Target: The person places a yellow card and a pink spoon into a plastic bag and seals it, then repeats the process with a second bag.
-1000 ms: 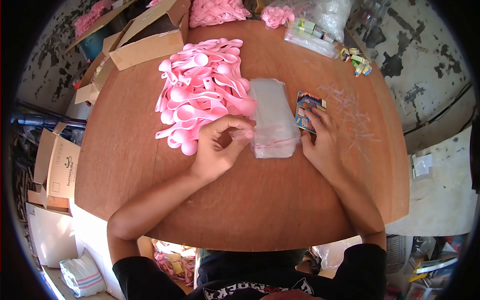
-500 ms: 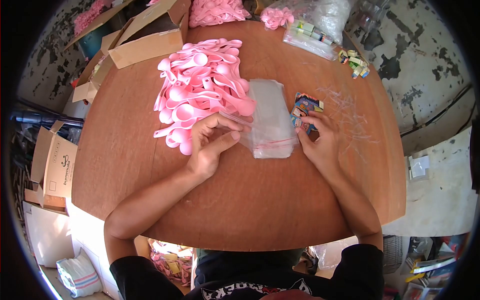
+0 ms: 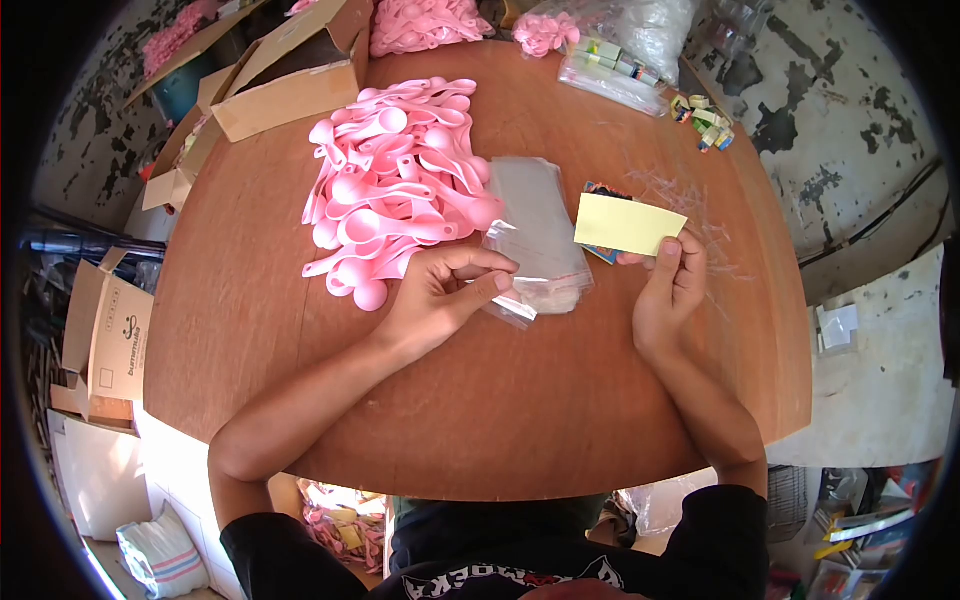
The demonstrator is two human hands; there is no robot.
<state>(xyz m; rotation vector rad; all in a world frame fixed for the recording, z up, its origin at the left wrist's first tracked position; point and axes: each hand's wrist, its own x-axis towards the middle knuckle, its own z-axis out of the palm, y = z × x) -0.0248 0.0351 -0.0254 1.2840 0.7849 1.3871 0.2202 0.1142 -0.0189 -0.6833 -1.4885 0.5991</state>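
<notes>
In from the near edge of the desk (image 3: 450,430), the left hand (image 3: 440,295) pinches a bag (image 3: 516,308), best gripped lightly. The right hand (image 3: 668,290) grips a card (image 3: 625,223) by one corner, best left unbent.

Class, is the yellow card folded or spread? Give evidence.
Spread: the yellow card shows one broad face without a visible crease, its edge held by the right hand.
</notes>
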